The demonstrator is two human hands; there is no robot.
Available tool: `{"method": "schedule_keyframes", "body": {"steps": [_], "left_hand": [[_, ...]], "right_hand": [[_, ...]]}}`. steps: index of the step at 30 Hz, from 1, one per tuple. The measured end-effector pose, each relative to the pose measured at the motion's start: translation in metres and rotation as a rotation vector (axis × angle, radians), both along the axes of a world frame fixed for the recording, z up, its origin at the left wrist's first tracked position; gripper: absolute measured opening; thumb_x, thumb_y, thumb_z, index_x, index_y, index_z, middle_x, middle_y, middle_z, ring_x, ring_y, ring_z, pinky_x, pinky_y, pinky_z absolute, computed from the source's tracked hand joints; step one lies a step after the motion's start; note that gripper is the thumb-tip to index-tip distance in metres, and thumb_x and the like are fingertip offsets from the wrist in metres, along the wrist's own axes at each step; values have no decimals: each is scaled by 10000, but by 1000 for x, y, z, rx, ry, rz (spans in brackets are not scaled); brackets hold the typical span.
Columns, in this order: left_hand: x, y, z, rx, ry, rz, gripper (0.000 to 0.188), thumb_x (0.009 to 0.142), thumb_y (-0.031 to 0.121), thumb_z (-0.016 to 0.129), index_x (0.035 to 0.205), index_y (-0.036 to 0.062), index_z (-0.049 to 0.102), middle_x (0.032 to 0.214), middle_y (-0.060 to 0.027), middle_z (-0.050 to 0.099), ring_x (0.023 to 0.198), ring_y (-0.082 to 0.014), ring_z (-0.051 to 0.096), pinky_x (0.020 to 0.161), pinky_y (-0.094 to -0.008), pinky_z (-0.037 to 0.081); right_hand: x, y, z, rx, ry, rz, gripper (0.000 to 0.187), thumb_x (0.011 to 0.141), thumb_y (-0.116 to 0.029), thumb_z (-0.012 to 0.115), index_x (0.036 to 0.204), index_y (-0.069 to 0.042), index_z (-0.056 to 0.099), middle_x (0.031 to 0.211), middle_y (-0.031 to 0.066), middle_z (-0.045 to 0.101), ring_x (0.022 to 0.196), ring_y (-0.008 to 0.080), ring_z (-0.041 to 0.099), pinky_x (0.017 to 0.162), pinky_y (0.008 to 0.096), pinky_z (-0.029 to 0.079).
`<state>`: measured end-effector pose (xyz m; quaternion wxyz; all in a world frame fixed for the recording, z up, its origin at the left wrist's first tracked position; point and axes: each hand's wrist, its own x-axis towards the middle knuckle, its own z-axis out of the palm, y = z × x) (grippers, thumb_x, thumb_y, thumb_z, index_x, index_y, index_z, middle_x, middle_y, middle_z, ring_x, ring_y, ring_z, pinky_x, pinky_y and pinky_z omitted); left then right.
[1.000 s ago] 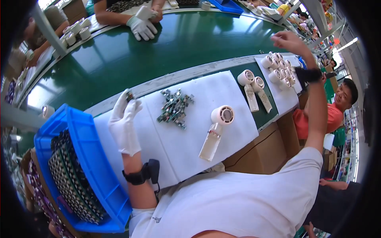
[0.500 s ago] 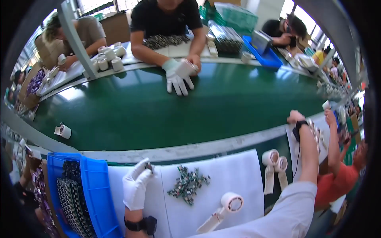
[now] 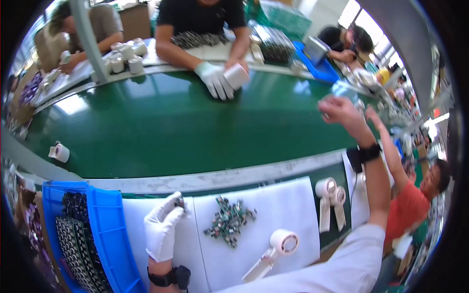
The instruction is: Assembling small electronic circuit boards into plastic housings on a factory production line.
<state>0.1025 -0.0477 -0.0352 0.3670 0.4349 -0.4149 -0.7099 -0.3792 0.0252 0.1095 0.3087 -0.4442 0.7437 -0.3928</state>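
My left hand (image 3: 160, 229), in a white glove, pinches a small dark circuit board (image 3: 180, 203) above the white work sheet (image 3: 288, 205). To its right lies a loose heap of small green circuit boards (image 3: 228, 220). Near the sheet's front rests a white handheld fan (image 3: 283, 241), its handle pointing toward me. My bare right hand (image 3: 342, 115) is stretched out over the green conveyor belt (image 3: 195, 132). Its fingers are curled in, and whatever they may hold is hidden. Black bands are strapped round both my wrists.
A blue crate (image 3: 110, 234) of circuit boards stands at left. Two white fans (image 3: 326, 198) lie right of the sheet. Another white fan part (image 3: 59, 153) sits on the belt's left. Across the belt, a gloved co-worker's hand (image 3: 215, 80) is beside a white part; a red-shirted person is at right.
My right hand has swung up and left from the right-hand bench to over the belt. My left hand keeps its pinch on the circuit board. The whole view has shifted slightly.
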Motion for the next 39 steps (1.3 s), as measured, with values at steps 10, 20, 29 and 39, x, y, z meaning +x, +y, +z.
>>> {"method": "schedule_keyframes", "body": {"steps": [10,20,29,39], "left_hand": [[-2,4,-1,40,-29,12,362,900,-88,596,1256,-32,630,1023,-110,704,840,-158,679,744,-258,547],[10,3,5,-45,0,-12,348,912,-62,605,1257,-33,631,1042,-98,701,871,-155,677,775,-266,553],[8,3,-3,-107,92,-65,342,920,1,628,1258,-46,627,1074,-108,699,935,-151,676,838,-275,554],[16,1,-23,-64,174,22,345,921,-43,601,1264,-79,586,1122,-138,670,941,-214,695,832,-311,596]], "right_hand": [[93,-24,20,-94,-272,142,212,961,-220,666,1063,-40,617,947,36,645,822,121,711,767,241,615],[122,-23,47,-238,-135,228,244,950,-154,674,1142,-24,596,1022,55,639,930,163,696,838,274,583],[94,55,130,-901,451,-108,313,924,-38,661,1234,-21,624,1203,78,649,1026,153,667,929,252,495],[154,46,235,-1190,932,-166,333,956,-152,661,1270,-45,629,1155,35,686,1061,117,634,950,248,469]]}}
